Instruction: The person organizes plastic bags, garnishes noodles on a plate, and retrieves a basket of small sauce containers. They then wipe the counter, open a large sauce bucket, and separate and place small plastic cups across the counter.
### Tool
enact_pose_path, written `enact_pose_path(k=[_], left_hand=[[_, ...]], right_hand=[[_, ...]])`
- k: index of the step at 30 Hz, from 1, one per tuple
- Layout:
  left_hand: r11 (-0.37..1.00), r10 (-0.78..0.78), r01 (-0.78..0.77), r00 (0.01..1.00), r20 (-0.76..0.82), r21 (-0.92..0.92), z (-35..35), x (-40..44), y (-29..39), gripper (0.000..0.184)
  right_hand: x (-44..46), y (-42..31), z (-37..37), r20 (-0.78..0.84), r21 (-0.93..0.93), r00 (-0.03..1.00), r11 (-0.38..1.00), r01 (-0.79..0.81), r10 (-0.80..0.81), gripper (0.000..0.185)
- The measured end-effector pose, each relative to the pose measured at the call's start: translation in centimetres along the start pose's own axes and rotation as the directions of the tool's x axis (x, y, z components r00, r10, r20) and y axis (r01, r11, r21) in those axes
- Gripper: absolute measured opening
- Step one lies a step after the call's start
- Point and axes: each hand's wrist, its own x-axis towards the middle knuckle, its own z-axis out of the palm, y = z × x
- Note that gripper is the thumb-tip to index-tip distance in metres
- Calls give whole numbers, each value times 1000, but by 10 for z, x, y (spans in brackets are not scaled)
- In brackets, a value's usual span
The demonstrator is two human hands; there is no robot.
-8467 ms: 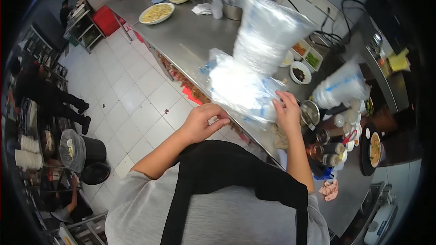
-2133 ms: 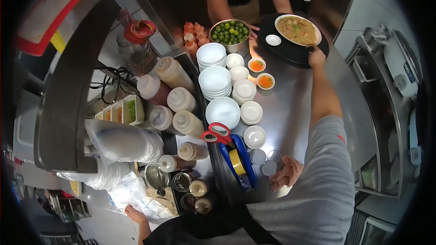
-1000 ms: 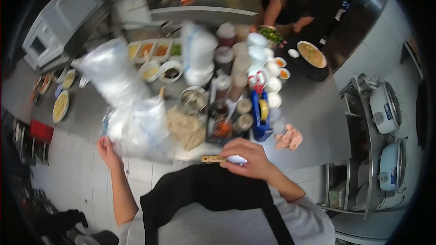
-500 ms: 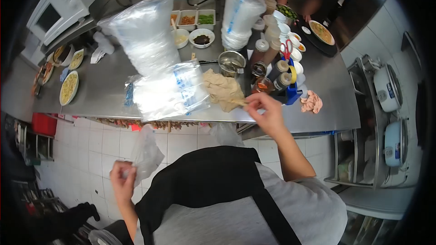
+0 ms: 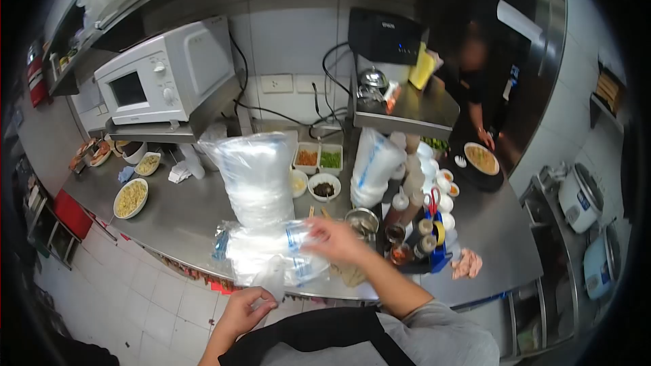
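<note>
My left hand (image 5: pixel 252 308) is closed on a small clear plastic bag (image 5: pixel 272 276) at the counter's front edge. My right hand (image 5: pixel 330 238) reaches over the right side of the flat plastic packs (image 5: pixel 254 257); its fingers are bent, and whether they hold anything is hard to make out. Behind the packs stands a tall wrapped stack (image 5: pixel 254 176). A beige cloth (image 5: pixel 349 273) lies partly hidden under my right forearm, beside a metal pot (image 5: pixel 361 221). Two bowls, one with dark sauce (image 5: pixel 324 188), sit behind my right hand.
A microwave (image 5: pixel 169 74) sits on a shelf at the back left. Noodle plates (image 5: pixel 130 198) are on the left of the counter (image 5: pixel 176 230). Bottles, bowls, red scissors (image 5: pixel 432 200) and a blue tape dispenser (image 5: pixel 441 257) stand to the right. A co-worker (image 5: pixel 475 95) is near a plated dish (image 5: pixel 481 159).
The view has tilted up. My left hand has moved up to the counter edge with the clear bag. My right hand has left the beige cloth and moved left over the plastic packs; the wooden-looking item it held is no longer distinct.
</note>
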Motion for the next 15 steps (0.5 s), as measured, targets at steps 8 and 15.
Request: enact_pose_path(k=[8,15], left_hand=[[874,12,-106,980,-197,-474,-68,40,-6,8],[897,74,218,783,618,-384,-129,89,-46,17]], right_hand=[[8,-44,1,828,392,541,842,-371,-147,18],[22,-43,-36,31,981,819,174,85,-574,13]])
